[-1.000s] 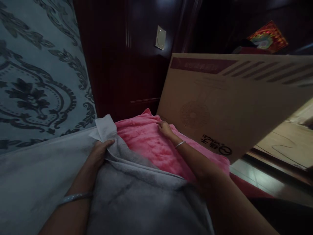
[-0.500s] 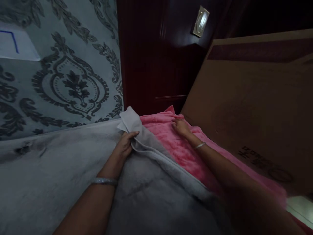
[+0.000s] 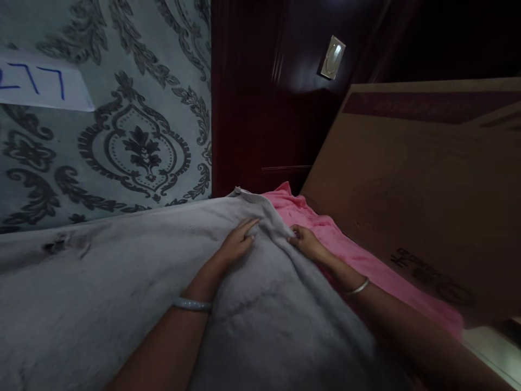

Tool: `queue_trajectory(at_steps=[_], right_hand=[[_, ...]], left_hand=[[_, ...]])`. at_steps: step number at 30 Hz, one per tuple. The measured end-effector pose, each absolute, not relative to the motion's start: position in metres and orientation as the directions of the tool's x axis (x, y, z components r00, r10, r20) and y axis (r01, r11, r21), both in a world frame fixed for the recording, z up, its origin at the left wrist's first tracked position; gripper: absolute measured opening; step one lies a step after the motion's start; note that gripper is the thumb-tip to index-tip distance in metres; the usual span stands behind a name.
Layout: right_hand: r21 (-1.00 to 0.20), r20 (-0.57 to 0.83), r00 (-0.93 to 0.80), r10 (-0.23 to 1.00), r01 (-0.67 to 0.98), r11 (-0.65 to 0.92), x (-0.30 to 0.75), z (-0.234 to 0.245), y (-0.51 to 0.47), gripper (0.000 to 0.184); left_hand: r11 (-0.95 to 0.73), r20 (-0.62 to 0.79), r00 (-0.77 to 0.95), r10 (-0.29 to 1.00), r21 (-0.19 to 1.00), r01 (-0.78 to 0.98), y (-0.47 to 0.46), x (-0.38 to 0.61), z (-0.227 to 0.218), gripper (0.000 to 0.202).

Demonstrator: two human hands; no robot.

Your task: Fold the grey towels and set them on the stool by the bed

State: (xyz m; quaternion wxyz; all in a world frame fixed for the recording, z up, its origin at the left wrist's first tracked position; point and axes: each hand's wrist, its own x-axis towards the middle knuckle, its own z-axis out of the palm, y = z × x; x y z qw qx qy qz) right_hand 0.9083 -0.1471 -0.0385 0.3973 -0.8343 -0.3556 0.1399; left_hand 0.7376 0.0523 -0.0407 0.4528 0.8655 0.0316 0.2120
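Observation:
A grey plush blanket (image 3: pixel 122 282) covers most of the bed in front of me. My left hand (image 3: pixel 238 244) lies flat on it near its far corner, fingers stretched out. My right hand (image 3: pixel 306 243) pinches the grey blanket's right edge where it meets a pink blanket (image 3: pixel 366 260) underneath. The pink blanket shows only as a strip along the right side. Each wrist wears a bangle.
A large brown cardboard box (image 3: pixel 423 184) leans on the bed at the right, close to my right arm. Patterned wallpaper (image 3: pixel 122 136) with a paper note (image 3: pixel 40 87) rises on the left. Dark wooden panelling (image 3: pixel 277 108) with a light switch (image 3: pixel 332 57) stands behind.
The grey blanket's folded-back corner has been drawn forward over the pink blanket. My left hand let go and flattened on it; my right hand came back from the pink blanket to the grey edge.

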Motion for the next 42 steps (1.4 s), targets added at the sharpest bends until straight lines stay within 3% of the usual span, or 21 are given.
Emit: queue_trajectory(at_steps=[2,5,9,14,17,21,25,31,36,42], right_hand=[[-0.722,0.010,0.745,0.667,0.467,-0.510,0.918,-0.038,-0.149,0.008],[-0.684,-0.019,0.741,0.671,0.480,-0.549,0.922,-0.037,-0.150,0.003],[-0.648,-0.003,0.741,0.672,0.510,-0.565,0.913,-0.036,-0.157,0.021],[-0.632,-0.028,0.702,0.712,0.539,-0.556,0.894,-0.044,-0.201,0.058],[-0.610,-0.011,0.696,0.718,0.564,-0.556,0.884,-0.048,-0.224,0.048],[-0.503,0.070,0.765,0.640,0.581,-0.640,0.873,-0.042,-0.237,0.034],[-0.494,0.015,0.792,0.610,0.536,-0.685,0.858,-0.034,-0.260,0.032],[-0.509,-0.066,0.815,0.576,0.469,-0.721,0.828,-0.039,-0.315,0.031],[-0.403,0.004,0.867,0.499,0.458,-0.792,0.807,-0.043,-0.328,0.029],[-0.286,0.038,0.884,0.467,0.457,-0.842,0.785,-0.044,-0.333,0.040]], left_hand=[[-0.796,0.300,0.913,0.277,0.604,0.044,0.050,0.736,-0.039,0.059],[-0.908,0.145,0.945,0.292,0.351,0.227,0.042,0.731,-0.036,0.056],[-0.928,0.073,0.941,0.330,0.208,0.309,0.035,0.727,-0.032,0.055],[-0.876,0.098,0.875,0.473,0.155,0.456,0.036,0.727,-0.029,0.059],[-0.873,0.084,0.873,0.481,0.140,0.467,0.039,0.726,-0.028,0.060],[-0.886,0.109,0.882,0.459,0.127,0.446,0.038,0.724,-0.032,0.061],[-0.891,0.175,0.874,0.454,0.082,0.446,0.032,0.722,-0.031,0.060],[-0.885,-0.066,0.885,0.461,0.030,0.464,0.004,0.700,-0.003,0.061],[-0.917,-0.158,0.906,0.393,0.004,0.398,-0.028,0.624,0.001,0.061],[-0.884,-0.128,0.877,0.463,0.010,0.468,-0.054,0.466,-0.012,0.062]])
